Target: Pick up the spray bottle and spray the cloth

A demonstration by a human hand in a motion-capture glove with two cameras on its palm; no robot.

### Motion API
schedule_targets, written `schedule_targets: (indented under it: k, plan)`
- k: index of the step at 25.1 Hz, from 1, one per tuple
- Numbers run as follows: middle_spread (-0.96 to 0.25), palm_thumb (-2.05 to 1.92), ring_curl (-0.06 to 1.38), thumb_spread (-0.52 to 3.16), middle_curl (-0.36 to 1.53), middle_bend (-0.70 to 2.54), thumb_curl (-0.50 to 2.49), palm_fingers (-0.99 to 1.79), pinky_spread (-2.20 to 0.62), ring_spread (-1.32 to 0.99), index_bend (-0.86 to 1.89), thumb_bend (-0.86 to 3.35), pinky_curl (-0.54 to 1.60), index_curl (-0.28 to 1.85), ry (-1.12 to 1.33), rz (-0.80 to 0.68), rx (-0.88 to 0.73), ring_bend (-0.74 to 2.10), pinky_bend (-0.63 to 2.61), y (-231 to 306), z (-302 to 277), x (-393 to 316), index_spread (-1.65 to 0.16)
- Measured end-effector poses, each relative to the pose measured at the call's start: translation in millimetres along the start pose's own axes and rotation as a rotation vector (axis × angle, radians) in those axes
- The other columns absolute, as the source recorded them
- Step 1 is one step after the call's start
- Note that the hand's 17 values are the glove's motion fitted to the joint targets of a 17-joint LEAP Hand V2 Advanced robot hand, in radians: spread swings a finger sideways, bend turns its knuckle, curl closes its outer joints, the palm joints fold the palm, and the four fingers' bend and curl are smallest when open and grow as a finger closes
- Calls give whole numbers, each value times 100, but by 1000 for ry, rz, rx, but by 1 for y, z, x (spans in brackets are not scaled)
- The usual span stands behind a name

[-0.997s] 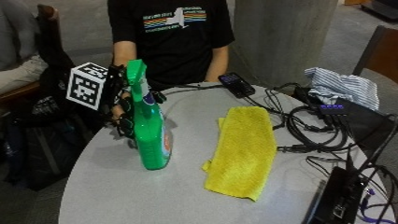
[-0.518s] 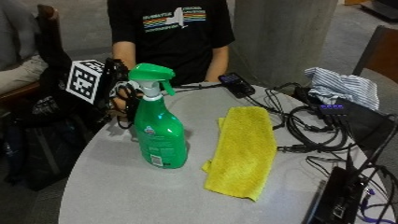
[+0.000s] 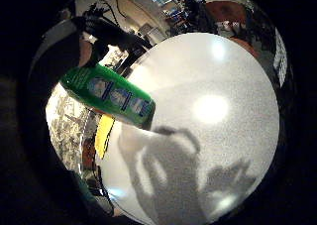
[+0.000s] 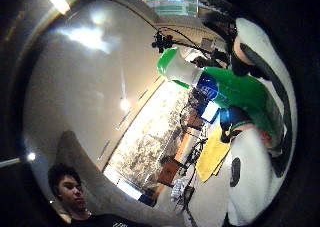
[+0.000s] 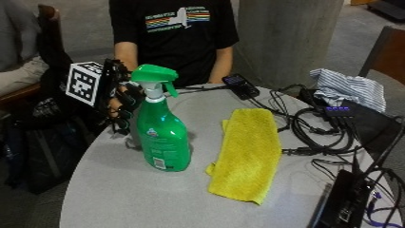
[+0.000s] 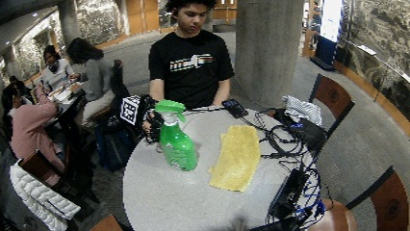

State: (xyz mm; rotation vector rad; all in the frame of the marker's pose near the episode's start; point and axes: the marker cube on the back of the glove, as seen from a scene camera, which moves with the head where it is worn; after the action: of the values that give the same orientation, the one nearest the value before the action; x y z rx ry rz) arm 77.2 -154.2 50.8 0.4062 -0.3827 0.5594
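A green spray bottle [image 5: 163, 137] with a white neck and green trigger head stands upright on the round grey table [image 5: 126, 199], its nozzle pointing toward the cloth. My gloved right hand [image 5: 123, 102] is behind and left of it at neck height, fingers curled round the neck. The thumb side palm view shows the bottle [image 4: 240, 89] close to the palm with fingers around it. In the little finger side view the bottle's body [image 3: 111, 93] hangs over the table. The yellow cloth [image 5: 250, 152] lies flat just right of the bottle. The wide view shows the same bottle [image 6: 177, 147], hand [image 6: 154, 124] and cloth [image 6: 236, 156].
A black phone [image 5: 239, 85] lies at the table's far edge. Tangled black cables [image 5: 316, 133], a purple hub [image 5: 338, 111], a striped cloth [image 5: 348, 88] and a black box [image 5: 345, 204] crowd the right side. A dark bag [image 5: 44, 142] sits left of the table.
The bottle has turned so that its trigger head now faces right toward the cloth, and it has shifted slightly toward the table's front. The hand stayed at its neck.
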Motion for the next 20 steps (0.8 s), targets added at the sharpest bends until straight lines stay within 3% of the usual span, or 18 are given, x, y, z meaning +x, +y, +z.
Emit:
schedule_targets:
  k: [6, 20]
  plan:
    - [0, 101, 41, 73, 46, 22, 52, 47, 11, 0, 7, -6, 42, 35, 10, 25, -118, 27, 53, 0, 5, 0, -27]
    - [8, 85, 33, 88, 40, 19, 44, 34, 28, 6, 13, -4, 36, 28, 53, 29, -212, 23, 50, -17, 19, 0, -32]
